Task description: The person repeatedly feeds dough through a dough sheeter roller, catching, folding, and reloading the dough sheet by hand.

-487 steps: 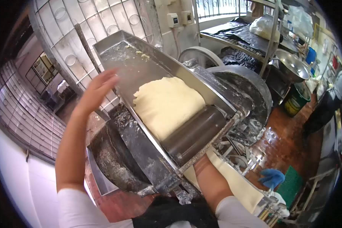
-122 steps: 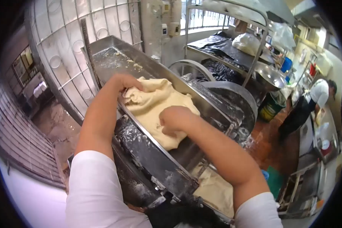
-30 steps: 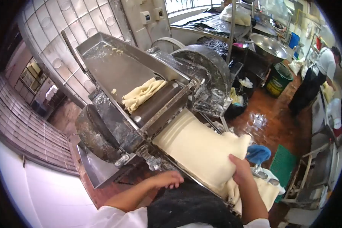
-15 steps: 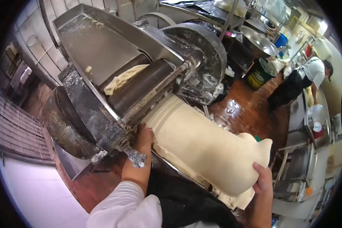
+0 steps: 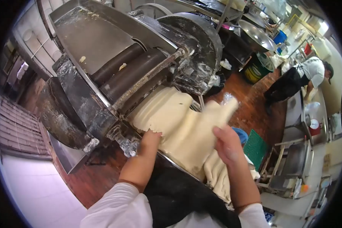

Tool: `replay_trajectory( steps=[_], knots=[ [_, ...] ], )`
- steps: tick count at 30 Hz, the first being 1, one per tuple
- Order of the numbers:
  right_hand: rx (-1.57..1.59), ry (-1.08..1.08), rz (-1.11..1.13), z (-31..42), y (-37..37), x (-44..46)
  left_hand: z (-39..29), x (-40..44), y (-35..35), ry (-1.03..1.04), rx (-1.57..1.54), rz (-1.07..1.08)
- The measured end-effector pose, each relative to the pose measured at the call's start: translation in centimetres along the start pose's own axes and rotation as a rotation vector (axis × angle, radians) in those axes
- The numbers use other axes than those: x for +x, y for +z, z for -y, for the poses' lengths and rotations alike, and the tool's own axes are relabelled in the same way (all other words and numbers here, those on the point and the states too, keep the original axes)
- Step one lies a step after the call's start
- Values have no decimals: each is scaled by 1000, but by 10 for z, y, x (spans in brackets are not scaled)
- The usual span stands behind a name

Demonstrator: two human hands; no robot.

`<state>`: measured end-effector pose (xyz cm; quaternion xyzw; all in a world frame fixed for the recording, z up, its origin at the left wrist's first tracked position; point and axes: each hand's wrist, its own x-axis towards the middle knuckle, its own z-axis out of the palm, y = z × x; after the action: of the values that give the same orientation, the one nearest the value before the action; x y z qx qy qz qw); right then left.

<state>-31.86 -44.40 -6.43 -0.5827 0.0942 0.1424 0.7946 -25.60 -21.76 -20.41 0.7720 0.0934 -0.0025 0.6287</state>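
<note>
A thick, pale dough sheet [image 5: 186,133] lies below the rollers of a dough sheeter [image 5: 140,70], rumpled and folded into waves. My left hand [image 5: 151,140] is at the near edge of the sheet, close to the rollers, gripping that edge with its fingers partly hidden by the dough. My right hand [image 5: 228,146] is at the far end of the sheet, thumb up, beside a raised fold. Motion smears its fingers, so whether they hold the dough is unclear. More folded dough [image 5: 218,174] hangs under my right forearm.
Small dough scraps lie on the sheeter's metal feed tray [image 5: 98,41]. A floury knob [image 5: 127,146] juts out beside my left forearm. A green bin [image 5: 258,68] and a large metal bowl [image 5: 256,36] stand beyond. Another person [image 5: 302,78] bends over a counter at right.
The dough strip on top of the rollers has passed through, leaving a scrap. The smooth, stretched sheet has slumped into folds. My right hand has moved left and up, toward the machine.
</note>
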Motion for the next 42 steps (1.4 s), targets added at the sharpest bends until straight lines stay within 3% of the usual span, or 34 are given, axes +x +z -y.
replay_trajectory(
  steps=[2, 3, 6, 9, 12, 16, 19, 21, 23, 24, 25, 27, 28, 29, 33, 37, 42],
  knots=[
    [295, 26, 86, 0, 17, 16, -16, 18, 15, 48, -60, 35],
    [141, -7, -14, -19, 10, 30, -17, 18, 20, 47, -64, 49],
    [91, 416, -279, -98, -23, 59, -13, 2, 22, 30, -66, 100],
    [306, 340, -1, -105, 4, 52, -11, -21, 27, 9, -62, 156],
    [236, 394, 3, -103, -13, 36, -12, -34, 28, -1, -49, 193],
    [607, 332, 2, -95, -30, -1, -20, -47, 30, 19, -60, 237],
    [254, 140, -170, -37, -22, -42, -37, -57, 34, 69, -74, 289],
    [370, 23, -211, 33, 16, -66, -54, -64, 42, 114, -97, 332],
    [623, -126, -80, 58, 22, -64, -75, -69, 52, 164, -121, 388],
    [601, -248, 40, 58, 1, -54, -85, -73, 56, 185, -126, 416],
    [2, -429, -23, 48, -23, -30, -92, -79, 59, 199, -133, 440],
    [55, -363, 165, 59, -2, 2, -100, -89, 60, 216, -133, 470],
    [698, -101, 420, 80, 41, 1, -108, -91, 59, 239, -135, 482],
    [756, 13, 549, 90, 62, -10, -114, -94, 56, 260, -127, 487],
    [522, -371, 533, 97, 31, -37, -158, -85, 33, 375, -89, 484],
    [660, -515, 476, 96, -39, -55, -210, -76, 2, 519, -27, 453],
    [784, -454, 329, 53, -87, -64, -288, -46, -68, 727, 152, 325]
  ],
)
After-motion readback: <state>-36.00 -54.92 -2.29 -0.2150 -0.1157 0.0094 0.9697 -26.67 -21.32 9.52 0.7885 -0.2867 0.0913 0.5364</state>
